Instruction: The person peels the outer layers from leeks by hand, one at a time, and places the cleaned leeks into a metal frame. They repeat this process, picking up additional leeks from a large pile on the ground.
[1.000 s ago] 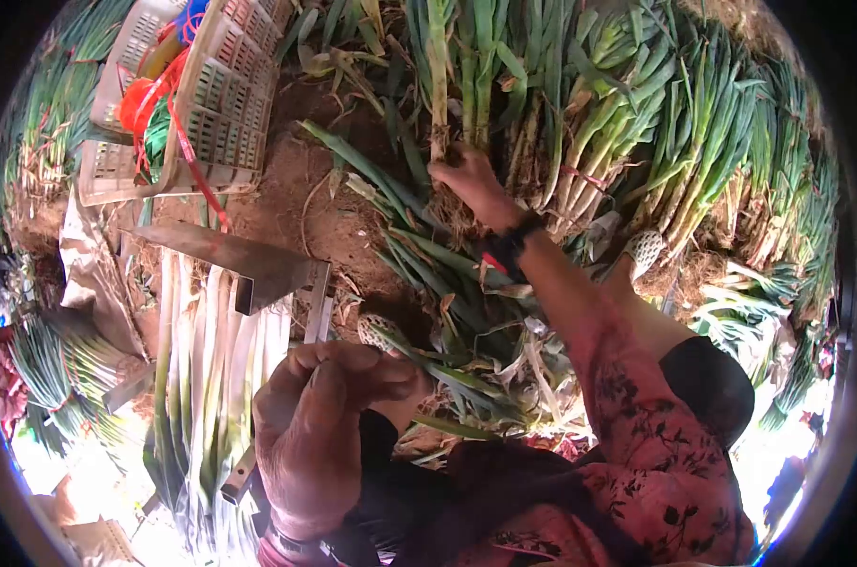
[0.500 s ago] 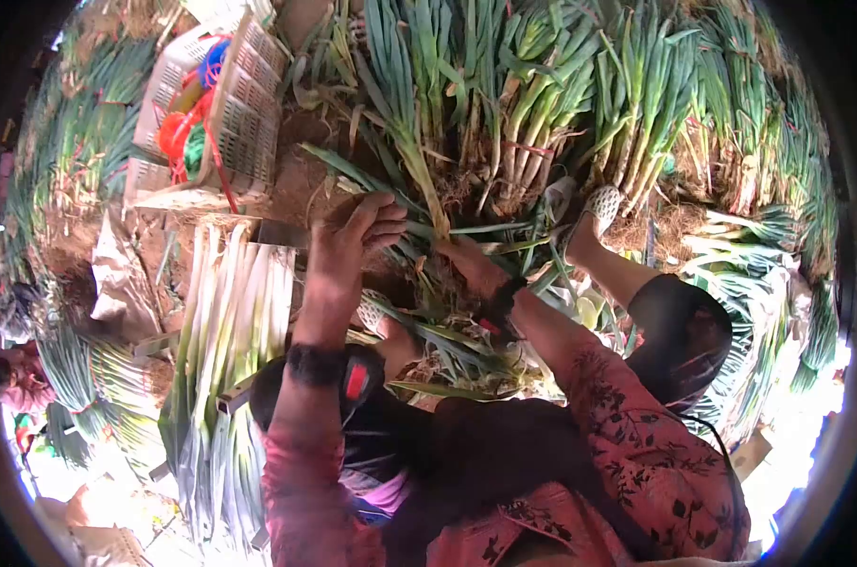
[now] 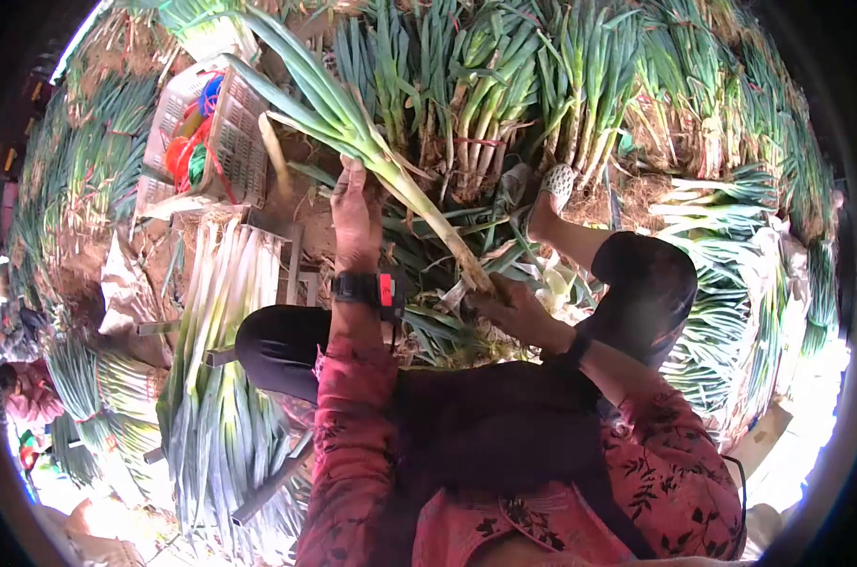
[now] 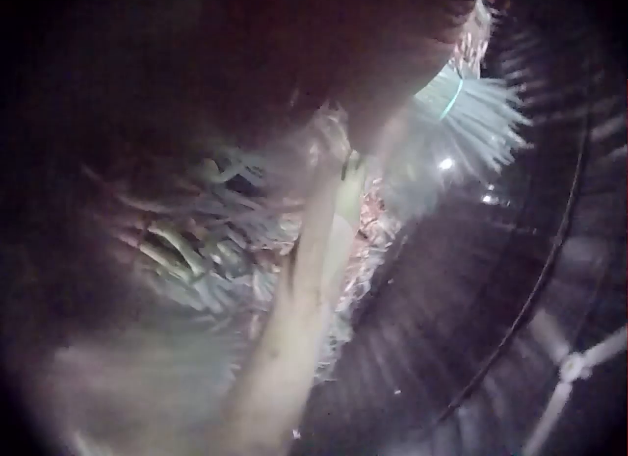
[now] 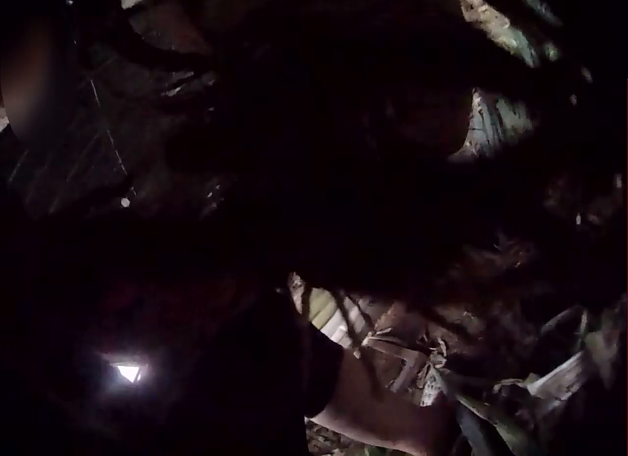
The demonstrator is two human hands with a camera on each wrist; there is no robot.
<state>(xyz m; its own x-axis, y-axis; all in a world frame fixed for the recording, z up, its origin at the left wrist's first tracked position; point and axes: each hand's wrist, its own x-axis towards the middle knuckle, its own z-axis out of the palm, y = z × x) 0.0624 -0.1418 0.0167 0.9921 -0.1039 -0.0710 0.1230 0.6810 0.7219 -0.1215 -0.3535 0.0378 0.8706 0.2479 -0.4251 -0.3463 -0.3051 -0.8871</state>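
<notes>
Long leek [image 3: 419, 203] slanting from 11 o'clock to centre, right hand [image 3: 513, 312] gripping its root end, left hand [image 3: 355, 213] touching its stalk, crate [image 3: 206, 132] at 10 o'clock, trimmed stalks [image 3: 220, 312] at 8 o'clock, bundles [image 3: 504, 85] at 12 o'clock.

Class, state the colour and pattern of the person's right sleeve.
Pinkish red right sleeve with a dark floral print; best in the head view.

The stalk [image 3: 400, 180] ran slantwise between the left hand [image 3: 355, 213], farther off, and the right hand [image 3: 513, 307], nearer. Bundles [image 3: 542, 85] stood behind it; a crate [image 3: 244, 142] and laid stalks [image 3: 225, 312] lay to its left.
</notes>
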